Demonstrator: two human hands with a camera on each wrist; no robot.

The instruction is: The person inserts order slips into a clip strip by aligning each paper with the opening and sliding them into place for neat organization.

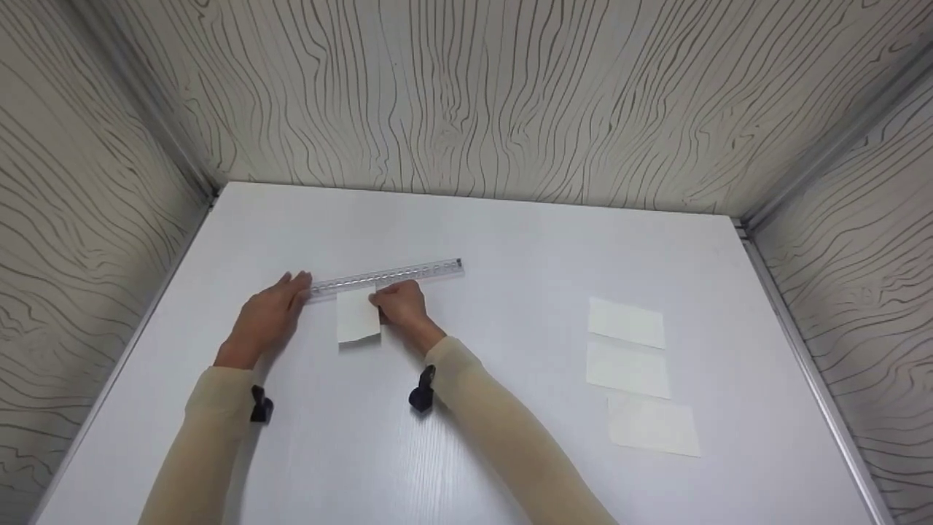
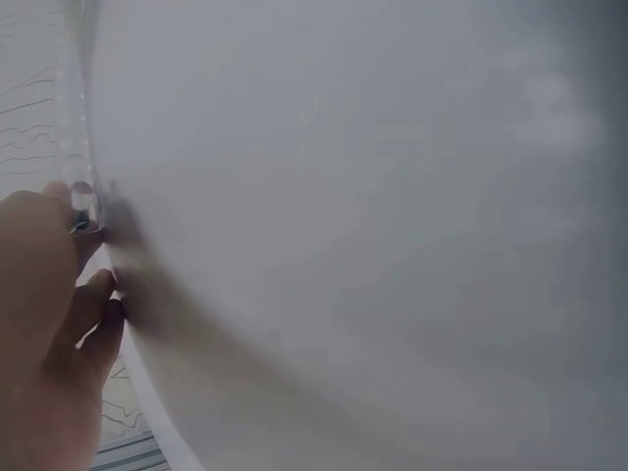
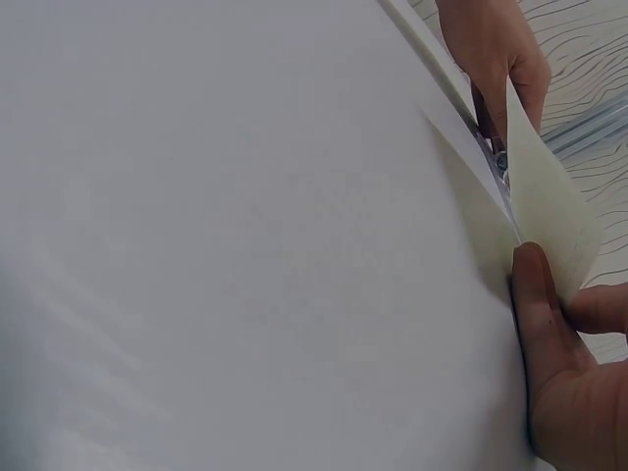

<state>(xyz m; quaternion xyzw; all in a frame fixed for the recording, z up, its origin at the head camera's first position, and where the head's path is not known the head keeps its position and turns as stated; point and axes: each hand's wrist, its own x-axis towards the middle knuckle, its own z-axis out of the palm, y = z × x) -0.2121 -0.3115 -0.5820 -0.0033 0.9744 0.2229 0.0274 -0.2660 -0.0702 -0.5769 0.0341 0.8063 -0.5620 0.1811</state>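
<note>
At the left end of the clear strip (image 1: 426, 272), the left hand (image 1: 270, 313) holds this end between the thumb and slightly bent fingers. Just on the near side of the strip is one pale paper (image 1: 357, 317), its lower edge raised above the white table (image 1: 510, 328). Below the strip's middle, the right hand (image 1: 404, 302), fingers curled, pinches the paper's right edge. Well to the right of the strip, three pale sheets (image 1: 627, 370) lie in a column
</note>
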